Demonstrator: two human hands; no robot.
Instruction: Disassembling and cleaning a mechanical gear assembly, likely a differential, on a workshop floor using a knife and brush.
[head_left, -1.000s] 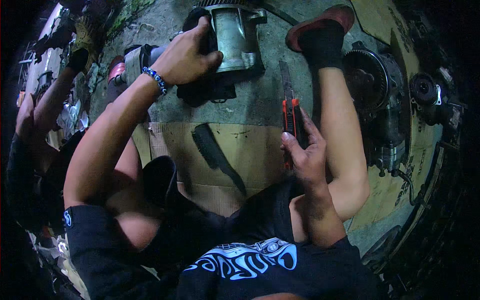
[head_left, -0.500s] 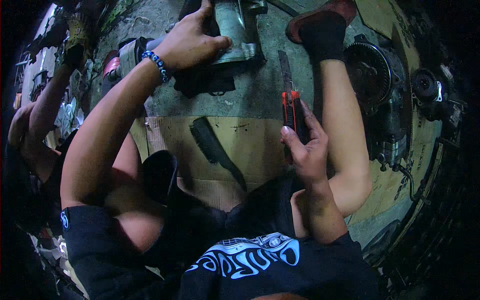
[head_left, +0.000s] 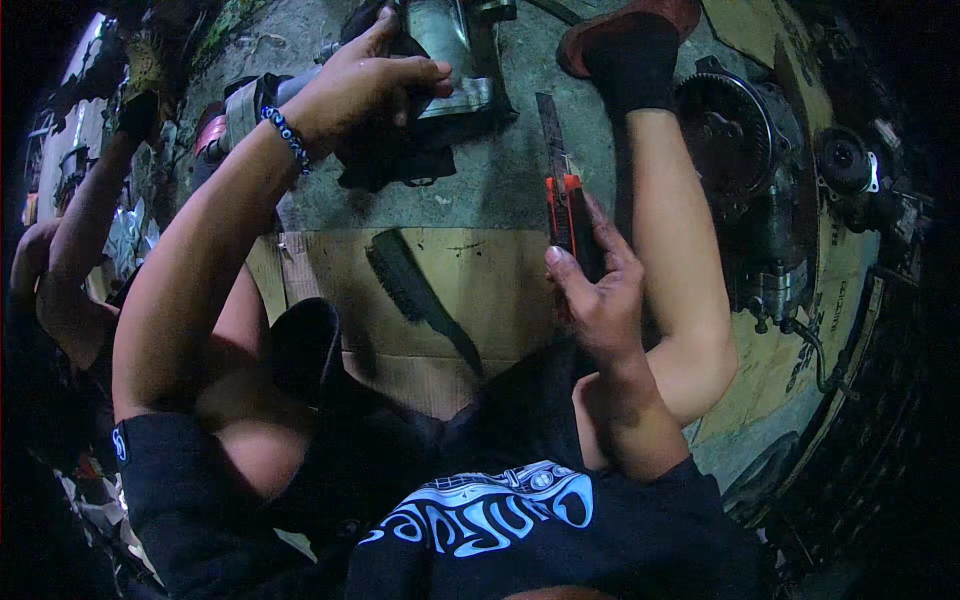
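My right hand (head_left: pixel 605 285) grips a utility knife (head_left: pixel 563 215) with a red and black handle, its long dark blade pointing away from me. My left hand (head_left: pixel 365 85) is at the far left side of a grey metal cylindrical housing (head_left: pixel 440 40), thumb and forefinger spread; its other fingers are partly hidden. Whether it touches the housing I cannot tell. A dark, blocky part (head_left: pixel 400 165) sits just below the housing, in shadow. Between my legs a black-handled brush (head_left: pixel 420 300) lies aslant on a flattened cardboard sheet (head_left: pixel 490 320).
On the right, beyond my bent right leg (head_left: pixel 680 220), stand a toothed gear in a housing (head_left: pixel 725 140) and a smaller round part (head_left: pixel 845 165). A strapped cylindrical object (head_left: pixel 240 110) lies left of the housing. At far left is a bare, bent limb (head_left: pixel 85 220); whose, I cannot tell.
My left hand has shifted slightly left and lifted off the housing's surface, fingers spread. The knife stays in my right hand. The whole view has shifted a little.
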